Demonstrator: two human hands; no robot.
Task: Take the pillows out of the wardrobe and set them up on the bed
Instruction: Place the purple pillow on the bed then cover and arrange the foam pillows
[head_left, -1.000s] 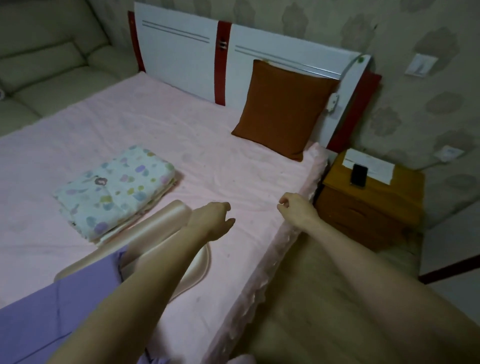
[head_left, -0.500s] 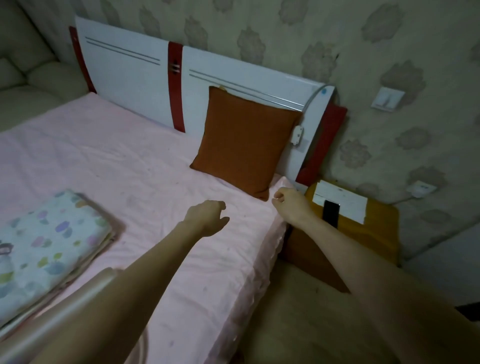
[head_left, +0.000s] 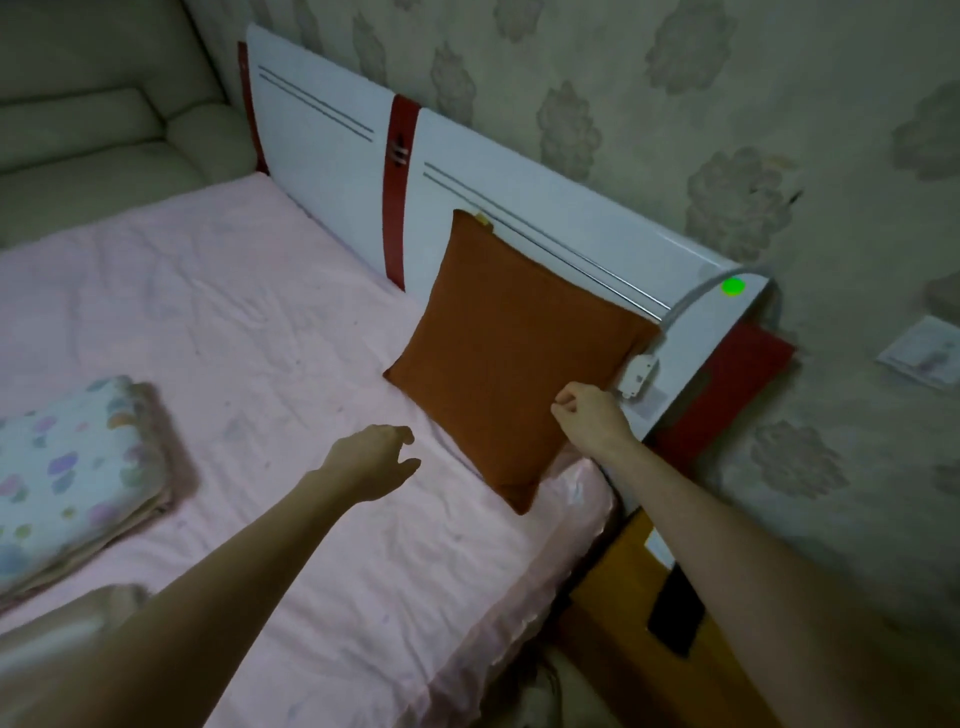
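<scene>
Rust pillow (head_left: 511, 364) is leaning on headboard (head_left: 524, 205), ahead-right; right hand (head_left: 592, 415) is hovering over its edge, loosely curled, empty; left hand (head_left: 371, 457) half-open, farther.

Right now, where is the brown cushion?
In the head view, the brown cushion leans against the white headboard, right of centre, near the right hand.

We see one square rust-brown pillow (head_left: 506, 358) propped upright, leaning back against the white headboard (head_left: 332, 135) near its right end. Its lower corner rests on the pink bed (head_left: 249, 332) close to the mattress edge.
</scene>
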